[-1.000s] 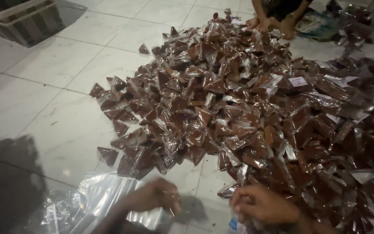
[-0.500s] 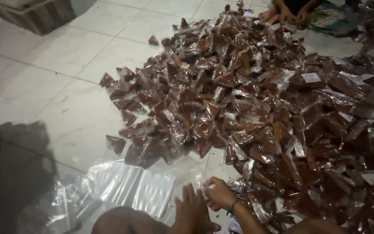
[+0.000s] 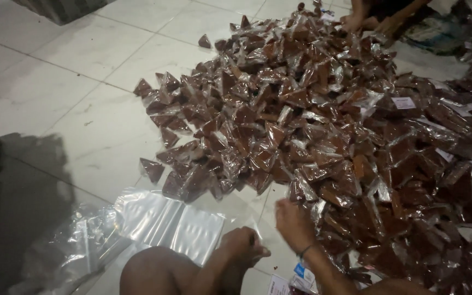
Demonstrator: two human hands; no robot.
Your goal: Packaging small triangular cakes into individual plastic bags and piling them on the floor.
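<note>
The left hand is curling into a loose fist over the floor, just right of the clear bags; it may be pinching a bag edge, but blur is hiding the fingertips, so I cannot tell. The right hand is reaching with fingers bent and narrow, touching the near edge of the packet pile, holding nothing clearly. To do this well, it is worth lifting one packet from the loose rim rather than digging under, while the other hand is holding a bag mouth open close by. Another person's hands are working at the far side
</note>
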